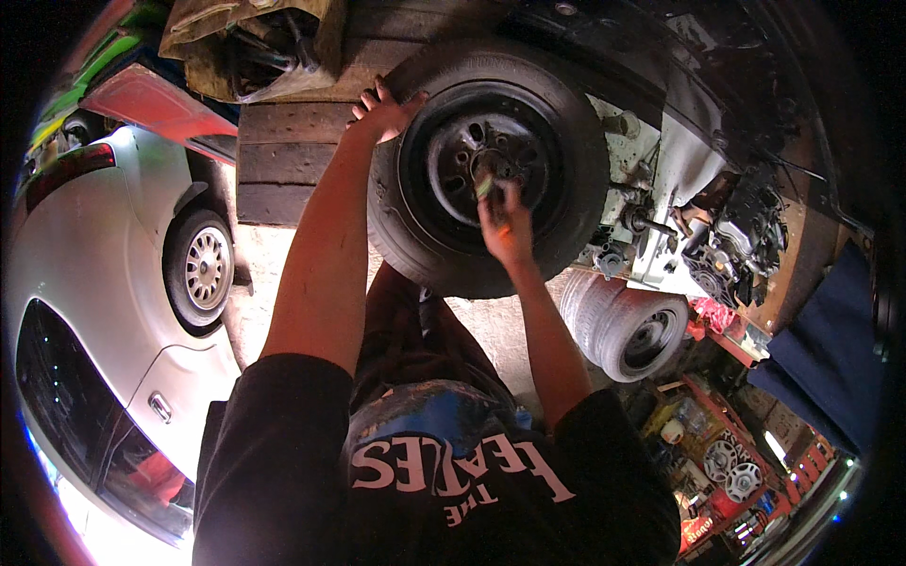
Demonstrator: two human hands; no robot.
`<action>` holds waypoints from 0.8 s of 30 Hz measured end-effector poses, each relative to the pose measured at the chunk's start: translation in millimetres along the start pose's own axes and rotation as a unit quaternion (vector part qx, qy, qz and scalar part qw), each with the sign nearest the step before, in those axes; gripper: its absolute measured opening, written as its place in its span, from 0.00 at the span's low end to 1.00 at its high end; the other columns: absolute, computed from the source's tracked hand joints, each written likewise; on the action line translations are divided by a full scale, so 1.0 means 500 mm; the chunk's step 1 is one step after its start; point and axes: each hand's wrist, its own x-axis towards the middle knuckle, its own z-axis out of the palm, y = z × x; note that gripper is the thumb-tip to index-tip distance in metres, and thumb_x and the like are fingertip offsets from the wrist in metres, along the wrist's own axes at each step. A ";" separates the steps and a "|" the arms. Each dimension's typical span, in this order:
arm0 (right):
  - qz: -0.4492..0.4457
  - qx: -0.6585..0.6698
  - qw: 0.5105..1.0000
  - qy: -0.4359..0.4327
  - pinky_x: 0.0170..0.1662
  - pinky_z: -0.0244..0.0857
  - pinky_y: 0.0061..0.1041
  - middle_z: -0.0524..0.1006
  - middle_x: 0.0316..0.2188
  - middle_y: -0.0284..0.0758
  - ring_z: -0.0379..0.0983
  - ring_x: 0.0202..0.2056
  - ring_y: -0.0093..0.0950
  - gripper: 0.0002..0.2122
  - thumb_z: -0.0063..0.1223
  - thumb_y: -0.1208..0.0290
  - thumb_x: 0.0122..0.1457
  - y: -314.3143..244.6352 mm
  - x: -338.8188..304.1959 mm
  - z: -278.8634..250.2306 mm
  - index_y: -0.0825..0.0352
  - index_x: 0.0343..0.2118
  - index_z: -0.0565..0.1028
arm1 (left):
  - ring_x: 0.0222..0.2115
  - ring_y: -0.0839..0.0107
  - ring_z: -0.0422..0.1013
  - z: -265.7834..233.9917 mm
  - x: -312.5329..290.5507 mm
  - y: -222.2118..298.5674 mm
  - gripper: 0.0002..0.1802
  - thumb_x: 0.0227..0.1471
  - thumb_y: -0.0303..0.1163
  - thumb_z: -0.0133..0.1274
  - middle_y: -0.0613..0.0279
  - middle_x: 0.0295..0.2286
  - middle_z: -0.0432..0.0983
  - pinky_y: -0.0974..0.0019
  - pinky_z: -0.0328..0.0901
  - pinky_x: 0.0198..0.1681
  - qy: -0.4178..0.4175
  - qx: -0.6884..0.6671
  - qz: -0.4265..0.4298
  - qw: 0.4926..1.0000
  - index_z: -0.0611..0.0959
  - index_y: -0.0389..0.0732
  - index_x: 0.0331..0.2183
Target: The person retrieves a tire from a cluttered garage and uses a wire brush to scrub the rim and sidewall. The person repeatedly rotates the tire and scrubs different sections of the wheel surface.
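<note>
A car wheel with a black steel rim [444, 179] and a dark rubber tyre [576, 170] is in front of me, overlapping the edge of a wooden plank bench [293, 156]. My left hand [385, 115] rests on the tyre's upper left side with its fingers spread. Over the hub in the middle of the rim, my right hand [507, 226] is closed, slightly smeared by motion. A small yellowish-green piece [484, 182] shows at its fingertips; its kind is not clear. Bolt holes and oval slots surround the hub.
A worn box [326, 47] with dark metal parts sits on the bench at upper left. A silver car [113, 226] stands at left. To the right are greasy mechanical parts [736, 241], stacked tyres [637, 330], a dark blue cloth [821, 354] and a cluttered shelf with wheel covers [743, 481].
</note>
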 end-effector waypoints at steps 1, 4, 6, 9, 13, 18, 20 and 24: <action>-0.014 -0.009 0.999 -0.034 0.36 0.72 0.38 0.79 0.33 0.46 0.79 0.34 0.45 0.15 0.57 0.72 0.57 -0.005 -0.005 0.014 0.67 0.45 0.69 | 0.66 0.39 0.31 0.005 0.011 -0.014 0.67 0.42 0.83 0.34 0.46 0.66 0.27 0.31 0.37 0.62 0.009 0.001 -0.003 1.000 0.30 0.48 0.65; -0.039 0.011 0.992 -0.121 0.35 0.72 0.37 0.78 0.35 0.47 0.79 0.34 0.45 0.17 0.58 0.70 0.57 0.030 -0.011 -0.028 0.67 0.47 0.68 | 0.65 0.38 0.31 0.008 0.018 -0.024 0.67 0.41 0.83 0.33 0.46 0.66 0.26 0.31 0.37 0.62 0.024 0.004 0.003 1.000 0.30 0.47 0.65; -0.100 0.033 0.993 -0.051 0.36 0.72 0.36 0.78 0.34 0.48 0.79 0.34 0.43 0.17 0.56 0.71 0.58 0.036 -0.011 -0.053 0.66 0.49 0.67 | 0.65 0.38 0.31 0.007 0.004 -0.016 0.68 0.41 0.83 0.34 0.46 0.66 0.26 0.31 0.37 0.62 0.016 0.001 0.005 1.000 0.30 0.47 0.65; 0.049 0.056 0.995 0.070 0.37 0.72 0.35 0.79 0.34 0.47 0.79 0.34 0.43 0.17 0.56 0.72 0.58 -0.011 0.009 -0.036 0.66 0.48 0.67 | 0.65 0.38 0.31 -0.003 -0.016 -0.002 0.68 0.41 0.83 0.34 0.46 0.66 0.27 0.31 0.38 0.62 0.004 -0.013 -0.003 1.000 0.30 0.48 0.65; -0.065 -0.009 0.997 -0.029 0.36 0.71 0.32 0.79 0.34 0.43 0.79 0.33 0.40 0.15 0.56 0.72 0.59 0.012 -0.062 -0.002 0.69 0.47 0.70 | 0.65 0.34 0.30 -0.002 0.000 -0.003 0.67 0.41 0.83 0.34 0.40 0.65 0.26 0.35 0.37 0.64 0.000 -0.008 0.005 1.000 0.28 0.50 0.65; 0.029 0.108 0.993 0.029 0.35 0.71 0.34 0.78 0.31 0.43 0.79 0.33 0.44 0.16 0.55 0.74 0.57 0.014 -0.060 -0.048 0.70 0.48 0.68 | 0.64 0.33 0.30 0.038 0.087 -0.064 0.67 0.41 0.83 0.35 0.39 0.65 0.26 0.35 0.36 0.64 -0.001 0.070 0.013 0.997 0.29 0.51 0.65; 0.027 0.023 0.988 0.147 0.34 0.71 0.32 0.79 0.30 0.42 0.79 0.32 0.40 0.16 0.55 0.75 0.58 0.017 -0.065 -0.024 0.70 0.48 0.68 | 0.65 0.36 0.31 0.041 0.096 -0.075 0.67 0.42 0.82 0.37 0.42 0.66 0.27 0.32 0.37 0.63 0.012 0.062 0.010 0.998 0.29 0.49 0.65; 0.019 0.121 0.992 -0.033 0.34 0.70 0.32 0.79 0.32 0.45 0.79 0.34 0.42 0.17 0.55 0.72 0.59 -0.018 -0.098 -0.025 0.71 0.50 0.68 | 0.65 0.38 0.32 0.005 -0.006 0.011 0.66 0.45 0.78 0.41 0.43 0.66 0.28 0.31 0.38 0.62 0.002 0.001 -0.005 1.000 0.29 0.49 0.65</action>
